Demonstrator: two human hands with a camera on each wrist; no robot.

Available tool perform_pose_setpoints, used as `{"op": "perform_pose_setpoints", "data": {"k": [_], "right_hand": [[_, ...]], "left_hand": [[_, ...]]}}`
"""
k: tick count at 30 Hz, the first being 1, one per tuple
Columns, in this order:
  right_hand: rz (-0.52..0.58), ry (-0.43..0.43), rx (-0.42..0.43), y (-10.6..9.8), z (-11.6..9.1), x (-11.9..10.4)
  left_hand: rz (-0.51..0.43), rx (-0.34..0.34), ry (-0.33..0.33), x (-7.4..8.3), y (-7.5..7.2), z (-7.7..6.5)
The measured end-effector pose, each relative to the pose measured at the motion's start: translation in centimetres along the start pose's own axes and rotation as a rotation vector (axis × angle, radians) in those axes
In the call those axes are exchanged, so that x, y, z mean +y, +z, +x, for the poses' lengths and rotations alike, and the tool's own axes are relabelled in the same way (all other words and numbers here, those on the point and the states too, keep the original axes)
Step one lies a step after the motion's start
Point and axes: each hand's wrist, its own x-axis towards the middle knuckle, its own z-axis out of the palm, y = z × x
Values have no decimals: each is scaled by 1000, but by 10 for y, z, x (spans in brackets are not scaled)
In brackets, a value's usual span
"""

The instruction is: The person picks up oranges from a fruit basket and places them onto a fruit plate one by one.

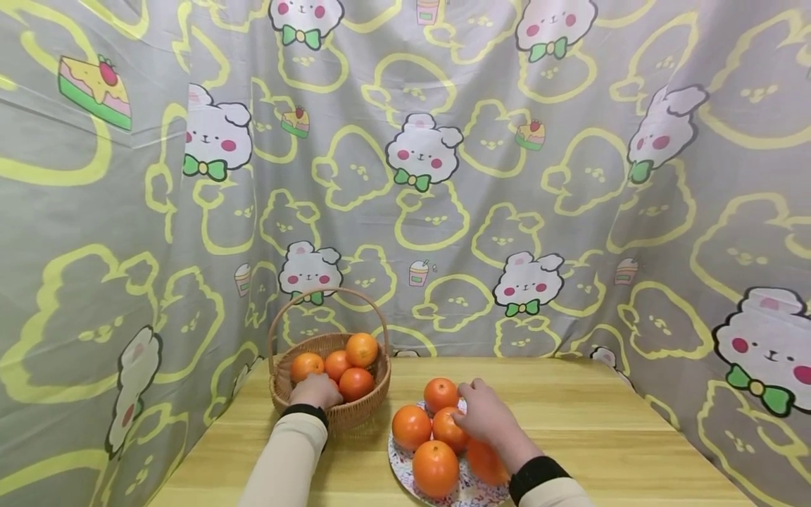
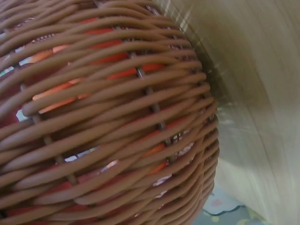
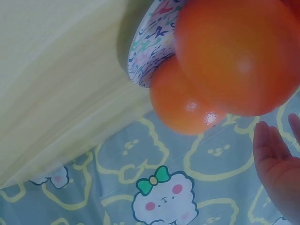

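My left hand (image 1: 315,391) reaches over the near rim of a wicker basket (image 1: 364,414), among several oranges (image 1: 356,385); its fingertips are hidden inside. The basket's weave (image 2: 108,117) fills most of the left wrist view, with orange patches behind it. Over a patterned plate (image 1: 405,470) of several oranges (image 1: 436,470), my right hand (image 1: 484,415) has its fingers beside the back orange (image 1: 441,394) and its thumb by the middle one (image 1: 450,429). Loosely extended fingers of that hand (image 3: 276,159) show beyond a large near orange (image 3: 239,54) in the right wrist view.
Basket and plate stand side by side on a wooden table (image 1: 570,415), the basket farther back and to the left. The basket's tall handle (image 1: 329,290) arches above the fruit. A grey cartoon-print curtain (image 1: 469,211) encloses the back and both sides.
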Motion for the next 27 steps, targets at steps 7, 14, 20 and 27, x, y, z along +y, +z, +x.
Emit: {"op": "perform_pose_setpoints", "data": {"k": [7, 14, 20, 27], "right_hand": [[23, 0, 6, 3, -1, 2], [23, 10, 12, 5, 1, 3], [15, -11, 7, 8, -2, 4], [30, -8, 11, 8, -2, 6]], "left_hand": [[9, -29, 15, 0, 3, 3], [13, -17, 44, 0, 4, 5], [-15, 4, -22, -1, 6, 3], [41, 40, 97, -2, 9, 8]]}}
